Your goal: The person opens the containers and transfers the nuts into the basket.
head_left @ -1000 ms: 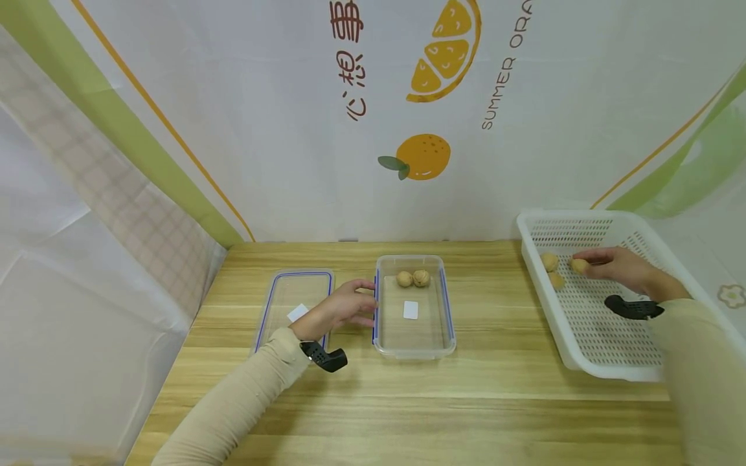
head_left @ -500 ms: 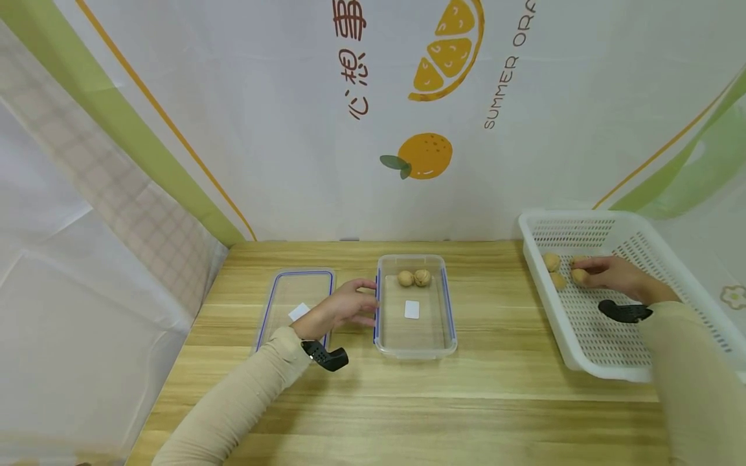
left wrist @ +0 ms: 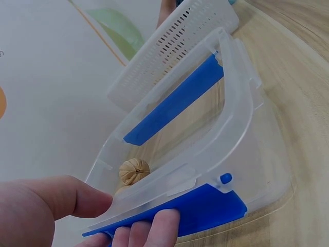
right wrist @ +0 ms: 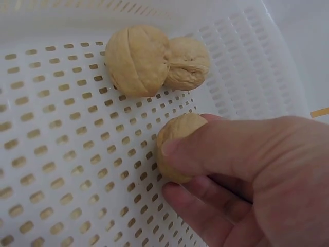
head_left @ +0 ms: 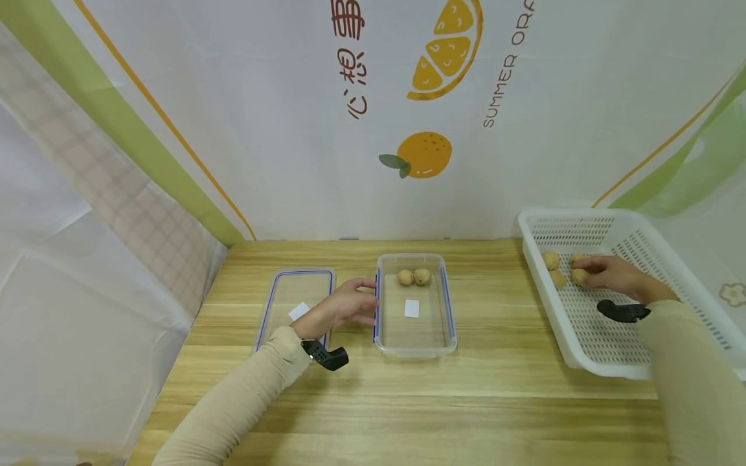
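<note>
My right hand (head_left: 614,275) is down in the white basket (head_left: 606,346), pinching a walnut (right wrist: 175,146) between thumb and fingers. Beside it lie two more walnuts (right wrist: 136,62), touching each other on the perforated floor. In the head view, part of another walnut (head_left: 577,257) shows just beyond the fingers. My left hand (head_left: 348,304) holds the left side of a clear plastic box (head_left: 414,333). Its thumb lies at the rim and its fingertips are on the blue side clip (left wrist: 205,211). Two walnuts (head_left: 414,277) sit together at the box's far end.
A clear lid (head_left: 303,281) with a blue seal lies on the wooden table (head_left: 489,382) left of the box, partly under the left forearm. White printed curtain cloth (head_left: 291,162) hangs behind the table. A white label (head_left: 411,309) shows in the box.
My right hand has shifted slightly left and nearer in the basket, with the walnut at its fingers also nearer. The left hand and box have stayed in place.
</note>
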Motion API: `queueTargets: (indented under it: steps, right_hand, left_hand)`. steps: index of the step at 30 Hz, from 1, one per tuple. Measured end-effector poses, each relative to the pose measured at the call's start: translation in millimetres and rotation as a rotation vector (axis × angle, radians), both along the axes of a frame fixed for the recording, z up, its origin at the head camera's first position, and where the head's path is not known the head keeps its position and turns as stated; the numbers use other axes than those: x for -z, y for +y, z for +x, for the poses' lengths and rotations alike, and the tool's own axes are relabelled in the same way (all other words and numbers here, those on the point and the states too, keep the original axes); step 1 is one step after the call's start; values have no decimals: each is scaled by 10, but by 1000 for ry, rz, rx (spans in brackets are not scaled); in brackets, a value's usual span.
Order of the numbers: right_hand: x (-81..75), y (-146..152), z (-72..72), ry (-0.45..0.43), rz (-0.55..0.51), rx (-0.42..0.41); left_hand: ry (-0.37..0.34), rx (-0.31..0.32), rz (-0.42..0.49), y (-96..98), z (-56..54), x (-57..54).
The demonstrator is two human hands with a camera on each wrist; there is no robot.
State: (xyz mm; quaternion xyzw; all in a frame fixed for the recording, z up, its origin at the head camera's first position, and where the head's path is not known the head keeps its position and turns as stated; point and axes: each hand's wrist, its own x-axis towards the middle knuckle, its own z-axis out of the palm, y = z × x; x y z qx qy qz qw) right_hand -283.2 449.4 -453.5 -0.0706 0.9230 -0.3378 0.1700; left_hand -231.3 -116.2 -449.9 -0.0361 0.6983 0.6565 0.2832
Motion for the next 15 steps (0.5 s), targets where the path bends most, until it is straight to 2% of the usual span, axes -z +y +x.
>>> queueTargets:
  steps: [8, 15]
  right_hand:
    - [9, 7, -9, 1, -19, -5]
    - [-20, 15, 33, 41, -36, -31]
  left_hand:
    - [6, 8, 3, -12, -4, 4]
    - [3, 3, 10, -5, 13, -12]
